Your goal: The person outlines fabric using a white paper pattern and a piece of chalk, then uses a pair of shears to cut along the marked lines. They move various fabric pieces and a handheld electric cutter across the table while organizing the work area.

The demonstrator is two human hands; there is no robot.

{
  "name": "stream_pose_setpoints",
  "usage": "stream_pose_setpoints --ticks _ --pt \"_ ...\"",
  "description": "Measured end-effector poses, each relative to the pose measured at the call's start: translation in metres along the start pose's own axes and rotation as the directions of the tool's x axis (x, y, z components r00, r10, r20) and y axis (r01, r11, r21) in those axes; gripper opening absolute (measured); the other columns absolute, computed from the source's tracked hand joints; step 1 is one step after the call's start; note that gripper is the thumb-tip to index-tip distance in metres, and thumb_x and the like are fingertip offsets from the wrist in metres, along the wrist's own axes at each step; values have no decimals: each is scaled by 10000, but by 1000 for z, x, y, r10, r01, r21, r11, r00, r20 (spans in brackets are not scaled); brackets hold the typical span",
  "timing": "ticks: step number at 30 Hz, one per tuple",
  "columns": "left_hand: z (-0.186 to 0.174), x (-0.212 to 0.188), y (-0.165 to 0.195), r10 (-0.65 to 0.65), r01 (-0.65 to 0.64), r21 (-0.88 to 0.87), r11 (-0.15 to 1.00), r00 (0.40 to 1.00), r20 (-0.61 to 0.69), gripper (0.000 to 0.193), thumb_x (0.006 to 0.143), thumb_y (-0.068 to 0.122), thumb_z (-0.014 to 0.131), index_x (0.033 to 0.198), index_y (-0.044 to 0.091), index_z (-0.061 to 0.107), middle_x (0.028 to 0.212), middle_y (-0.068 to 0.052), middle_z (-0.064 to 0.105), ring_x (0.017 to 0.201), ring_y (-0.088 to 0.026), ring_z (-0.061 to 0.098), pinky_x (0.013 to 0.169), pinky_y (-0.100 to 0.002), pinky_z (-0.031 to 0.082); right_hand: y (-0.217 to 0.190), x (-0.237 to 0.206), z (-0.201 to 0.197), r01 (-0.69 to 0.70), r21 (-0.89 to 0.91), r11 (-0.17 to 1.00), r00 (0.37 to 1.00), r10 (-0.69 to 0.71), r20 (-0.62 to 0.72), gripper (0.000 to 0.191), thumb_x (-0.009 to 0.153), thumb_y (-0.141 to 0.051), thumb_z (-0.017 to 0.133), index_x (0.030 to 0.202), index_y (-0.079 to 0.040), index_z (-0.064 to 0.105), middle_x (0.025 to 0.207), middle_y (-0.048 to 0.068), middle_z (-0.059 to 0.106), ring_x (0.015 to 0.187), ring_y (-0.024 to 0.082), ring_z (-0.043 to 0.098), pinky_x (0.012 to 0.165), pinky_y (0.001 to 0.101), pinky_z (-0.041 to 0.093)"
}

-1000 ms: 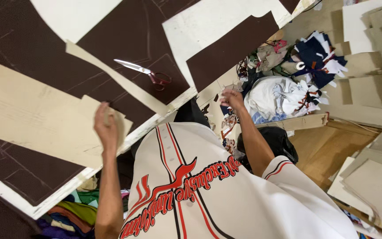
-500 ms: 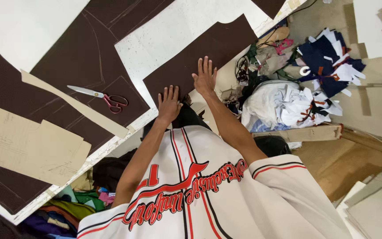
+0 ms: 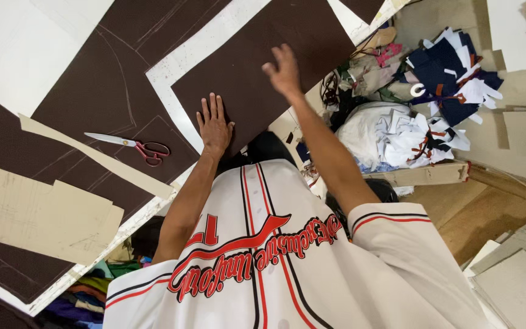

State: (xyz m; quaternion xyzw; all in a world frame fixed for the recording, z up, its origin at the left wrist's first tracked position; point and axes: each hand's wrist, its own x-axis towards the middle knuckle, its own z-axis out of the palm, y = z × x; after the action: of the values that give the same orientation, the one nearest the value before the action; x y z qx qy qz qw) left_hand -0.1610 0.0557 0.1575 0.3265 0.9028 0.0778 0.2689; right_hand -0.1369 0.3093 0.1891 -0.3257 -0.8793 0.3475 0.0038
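Fabric (image 3: 275,67), a dark brown panel on the bench (image 3: 171,73), runs its long axis up and away from the person, the left hand (image 3: 214,127) pressed flat on its near corner, empty, while the right hand (image 3: 284,70) hovers open-fingered farther up, holding nothing; scissors (image 3: 135,145) lie leftward, nearer the left hand.

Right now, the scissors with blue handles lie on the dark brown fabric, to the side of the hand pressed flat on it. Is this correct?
Not quite: the scissors have red handles, not blue. The head view shows them lying on the dark brown fabric, apart from the left hand that presses flat on it with its fingers spread.
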Motion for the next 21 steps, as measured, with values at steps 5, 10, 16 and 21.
stream_pose_setpoints --ticks 5,10,16,21 --pt "15 16 11 -47 47 0 999 998 -31 979 960 475 649 1645 63 86 1727 -130 18 1577 -366 17 1251 -541 197 86 43 -87 -192 161 968 871 244 -426 275 857 -208 799 1057 -24 753 1020 159 735 952 291 706 874 418 563" --pt "25 48 24 -85 85 69 994 996 -5 1002 952 547 600 1639 65 53 1713 -132 1 1565 -367 3 1250 -546 204 156 113 -166 -293 194 936 810 351 -469 358 949 -212 740 1149 74 657 1159 239 660 1067 347 650 914 461 519" --pt "27 64 37 -147 140 81 987 986 84 1030 909 584 559 1644 93 28 1717 -117 -16 1567 -361 -15 1255 -556 187 198 186 -208 -650 39 759 698 617 -363 660 837 -412 816 1182 81 545 1172 271 575 1043 428 634 818 528 549" --pt "24 67 42 -167 167 8 986 984 67 1001 932 534 579 1661 110 40 1742 -85 0 1588 -337 -6 1268 -547 184 217 210 -206 -621 147 770 739 638 -216 454 843 -244 852 626 -35 513 635 75 524 588 208 534 614 423 526"
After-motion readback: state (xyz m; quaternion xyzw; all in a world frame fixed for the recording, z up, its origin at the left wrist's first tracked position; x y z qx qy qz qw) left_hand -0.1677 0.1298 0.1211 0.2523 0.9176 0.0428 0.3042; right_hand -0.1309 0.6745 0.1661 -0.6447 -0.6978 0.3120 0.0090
